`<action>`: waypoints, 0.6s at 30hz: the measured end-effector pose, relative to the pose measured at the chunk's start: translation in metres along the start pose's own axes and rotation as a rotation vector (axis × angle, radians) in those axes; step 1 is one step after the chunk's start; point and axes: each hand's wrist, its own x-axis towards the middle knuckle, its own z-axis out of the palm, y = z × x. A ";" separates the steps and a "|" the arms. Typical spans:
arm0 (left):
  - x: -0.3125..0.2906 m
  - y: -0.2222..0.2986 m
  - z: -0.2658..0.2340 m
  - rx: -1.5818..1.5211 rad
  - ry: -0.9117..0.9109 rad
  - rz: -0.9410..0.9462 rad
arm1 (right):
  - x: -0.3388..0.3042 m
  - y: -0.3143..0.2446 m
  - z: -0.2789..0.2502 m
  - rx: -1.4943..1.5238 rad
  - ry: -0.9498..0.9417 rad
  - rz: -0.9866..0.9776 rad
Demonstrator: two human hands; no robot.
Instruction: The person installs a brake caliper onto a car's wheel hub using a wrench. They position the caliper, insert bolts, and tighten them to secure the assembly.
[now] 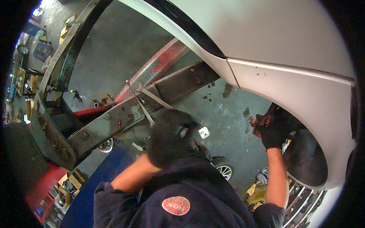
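The gloved right hand (278, 133), openness and hold unclear, meets a reddish metal part (265, 119) at the wheel arch (310, 163), well right of the blurred left hand (170, 138), equally unreadable beside two slanting wrenches (156, 98).

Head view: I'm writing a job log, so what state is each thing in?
Left hand: black-gloved, blurred; grip unclear.
Right hand: black-gloved, at the red part; grip unclear.
Red part: partly covered by glove.
Two metal tools: slanting over the metal beam; held or resting, unclear.
Metal beam: scuffed, stained.
Wheel arch: no wheel visible inside.
Tread plate: red paint worn.
Floor: dark stains.
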 end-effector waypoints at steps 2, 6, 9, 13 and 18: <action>0.001 -0.029 -0.031 0.177 0.129 -0.240 | -0.001 0.001 0.002 -0.007 -0.027 0.035; 0.015 -0.088 -0.069 0.594 0.047 0.121 | -0.002 0.002 -0.001 0.092 -0.250 0.134; 0.015 -0.108 -0.062 0.701 -0.038 0.196 | -0.003 0.000 -0.009 0.078 -0.191 0.111; 0.009 -0.114 -0.065 0.739 -0.071 0.060 | 0.002 -0.005 -0.020 0.138 -0.253 0.092; 0.020 -0.114 -0.061 0.691 -0.083 0.033 | 0.003 -0.007 -0.022 0.065 -0.238 0.128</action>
